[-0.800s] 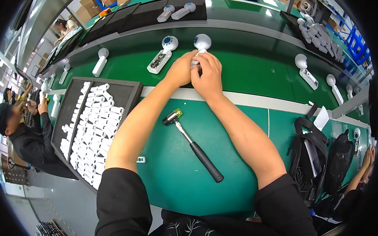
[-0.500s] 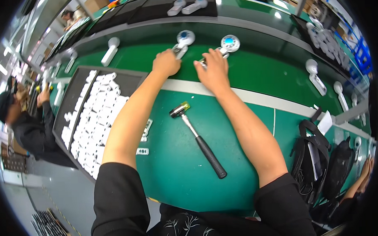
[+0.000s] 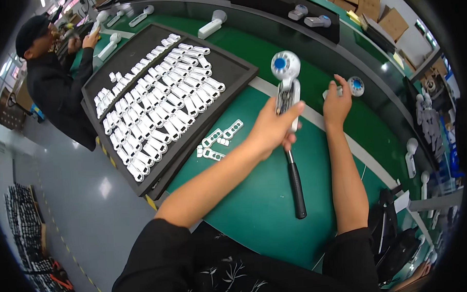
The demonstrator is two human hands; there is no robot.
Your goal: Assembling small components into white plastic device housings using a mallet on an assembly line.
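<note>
My left hand (image 3: 275, 125) is closed around the handle of a white handheld fan (image 3: 286, 67), raised over the near bench. Its round head has a blue centre, and the handle's face is off, baring the parts inside. My right hand (image 3: 338, 106) is over a second fan (image 3: 356, 86) on the green belt, fingers stretched and apart; whether it touches that fan's handle I cannot tell. Below my left hand lies a hammer (image 3: 297, 190) with a black grip, its head hidden. Several small white cover plates (image 3: 233, 129) lie on the bench left of it.
A dark tray (image 3: 241, 68) with rows of white cover pieces stands at the left, over the bench edge. More fans (image 3: 212, 24) lie along the belt (image 3: 376, 120). A co-worker (image 3: 56, 85) handles a fan at far left. Black bags (image 3: 396, 243) are at lower right.
My left hand has lifted a fan off the belt and brought it nearer to me. My right hand's fingers have loosened by the other fan. The view has turned left.
</note>
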